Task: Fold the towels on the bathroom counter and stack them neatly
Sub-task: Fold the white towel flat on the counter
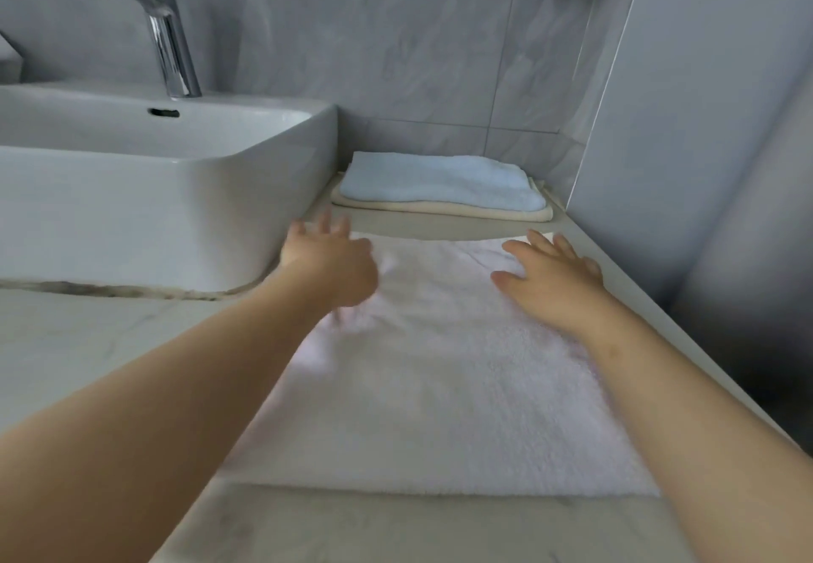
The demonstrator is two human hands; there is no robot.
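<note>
White towel (440, 386) lies flat on the table (88, 342); it looks soft, light and limp, best pinched at its far corners. At that end the right hand (554, 276) presses flat, fingers spread. The left hand (330, 263), blurred, is also spread. Beyond, a blue towel (440, 180) tops a cream towel (440, 210).

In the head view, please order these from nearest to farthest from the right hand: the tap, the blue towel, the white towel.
1. white towel, spread flat under the right hand.
2. blue towel, on the cream towel, farther back.
3. tap, far left, behind the sink.
</note>
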